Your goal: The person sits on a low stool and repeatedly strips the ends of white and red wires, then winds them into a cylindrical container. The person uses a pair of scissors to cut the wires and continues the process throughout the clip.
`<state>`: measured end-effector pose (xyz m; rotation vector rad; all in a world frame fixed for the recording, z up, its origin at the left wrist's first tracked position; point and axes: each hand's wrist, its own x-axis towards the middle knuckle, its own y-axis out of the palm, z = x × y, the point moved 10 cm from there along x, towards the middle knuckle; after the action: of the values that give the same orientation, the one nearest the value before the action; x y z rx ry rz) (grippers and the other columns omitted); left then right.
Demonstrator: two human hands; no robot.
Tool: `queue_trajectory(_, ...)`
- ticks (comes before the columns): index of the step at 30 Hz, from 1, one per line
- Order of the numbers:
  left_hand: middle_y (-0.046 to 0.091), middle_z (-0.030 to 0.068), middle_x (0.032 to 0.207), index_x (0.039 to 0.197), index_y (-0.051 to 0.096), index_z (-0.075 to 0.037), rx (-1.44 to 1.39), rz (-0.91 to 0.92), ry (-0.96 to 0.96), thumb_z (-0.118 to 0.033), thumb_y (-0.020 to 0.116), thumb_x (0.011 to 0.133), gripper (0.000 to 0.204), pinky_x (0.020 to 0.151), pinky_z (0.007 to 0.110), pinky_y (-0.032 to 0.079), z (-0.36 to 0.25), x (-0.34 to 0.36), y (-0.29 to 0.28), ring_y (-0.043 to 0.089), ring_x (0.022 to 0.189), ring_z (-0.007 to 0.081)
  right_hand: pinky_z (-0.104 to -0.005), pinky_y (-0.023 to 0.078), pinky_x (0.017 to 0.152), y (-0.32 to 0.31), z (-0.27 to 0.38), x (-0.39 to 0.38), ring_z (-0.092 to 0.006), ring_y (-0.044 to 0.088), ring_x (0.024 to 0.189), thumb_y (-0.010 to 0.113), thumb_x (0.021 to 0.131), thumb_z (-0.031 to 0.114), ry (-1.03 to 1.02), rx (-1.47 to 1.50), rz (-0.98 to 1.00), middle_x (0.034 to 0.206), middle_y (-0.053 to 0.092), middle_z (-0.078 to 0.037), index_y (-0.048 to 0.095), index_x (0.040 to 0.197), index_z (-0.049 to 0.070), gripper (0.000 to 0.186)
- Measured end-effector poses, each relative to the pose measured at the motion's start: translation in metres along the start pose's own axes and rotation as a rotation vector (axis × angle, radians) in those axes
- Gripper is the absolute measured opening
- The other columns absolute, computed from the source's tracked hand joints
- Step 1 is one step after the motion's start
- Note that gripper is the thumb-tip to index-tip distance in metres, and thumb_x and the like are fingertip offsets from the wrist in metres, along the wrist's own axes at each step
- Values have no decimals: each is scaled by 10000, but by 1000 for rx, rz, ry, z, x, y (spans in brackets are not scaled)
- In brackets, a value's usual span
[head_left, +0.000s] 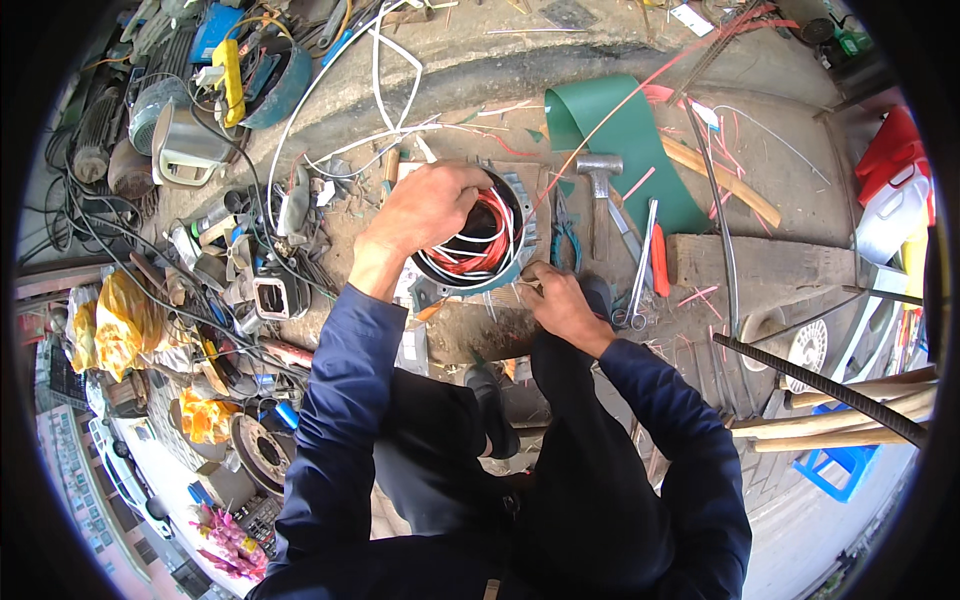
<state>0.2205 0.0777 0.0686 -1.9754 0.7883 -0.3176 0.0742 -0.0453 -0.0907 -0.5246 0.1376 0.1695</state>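
A motor stator (534, 243) in a teal finned housing stands between my knees, its round opening facing up. Loops of red and white wire (478, 262) lie coiled inside it. Over its far left rim is my left hand (425, 205), fingers bent and pressed together at the inner edge; their tips are hidden. My right hand (565, 308) is at the near right side of the housing, thumb and forefinger pinched together. Whatever sits in that pinch is too small to make out. A thin red strand (600, 128) runs from the stator toward the far right.
To the right lie a hammer (600, 185), teal-handled pliers (568, 240), scissors (640, 270), a red-handled tool (659, 262) and a curled green sheet (640, 160). A wooden block (750, 265) is farther right. Motor parts, cables and a yellow power strip (232, 85) crowd the left.
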Motion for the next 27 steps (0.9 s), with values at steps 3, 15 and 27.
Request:
queue_trajectory(3, 763, 213, 1147, 1178, 771, -55, -35, -5, 67, -153, 588, 984, 284, 982, 510, 546, -2, 2, 3, 702, 1093, 439, -537, 562, 851, 5, -13, -1, -495, 709, 987, 765, 946, 180, 35, 152, -66, 1053, 742, -278, 649, 1093, -33, 283)
queue_trajectory(15, 676, -24, 1452, 1312, 768, -206, 135, 162, 67, -292, 584, 975, 394, 1161, 524, 349, -15, -9, 26, 523, 1296, 341, -582, 556, 784, 8, -2, -12, -499, 713, 917, 727, 957, 166, -138, -76, -71, 1023, 742, -256, 596, 1097, 11, 247)
queue_trajectory(27, 621, 25, 1466, 1389, 693, -224, 424, 360, 125, -150, 632, 877, 521, 1098, 506, 434, -36, -9, 35, 529, 1248, 346, -615, 525, 731, 13, -10, -36, -512, 684, 849, 660, 1002, 152, -134, -77, -27, 1020, 701, -252, 559, 1055, 20, 174)
